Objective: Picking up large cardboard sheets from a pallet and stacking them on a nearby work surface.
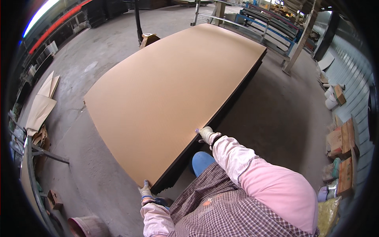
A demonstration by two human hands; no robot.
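Tan and smooth, a large board (169,91) is seen lying flat on top of a dark stack of sheets (221,114), which stands on the grey concrete floor (94,67). The board fills the middle of the view and runs from the near corner far toward the back of the hall.

The left hand (146,192), covered by a knitted work glove, is closed on the near corner of the board, with the fingers curled over its top edge. The right hand (206,134), gloved the same way, is laid on the board's right edge further along; its fingers are bent over the edge, though how firmly that edge is gripped cannot be told. Pink sleeves and a checked apron (215,209) are seen at the lower edge, and a blue shoe (201,162) shows just beside the stack.

Loose pale sheets (41,108) are piled at the left, well apart from the stack. A round bucket (89,226) stands near the lower left. Cardboard boxes (341,138) and bags are lined up along the right wall, and a metal rack (268,27) with blue bars is seen at the back.
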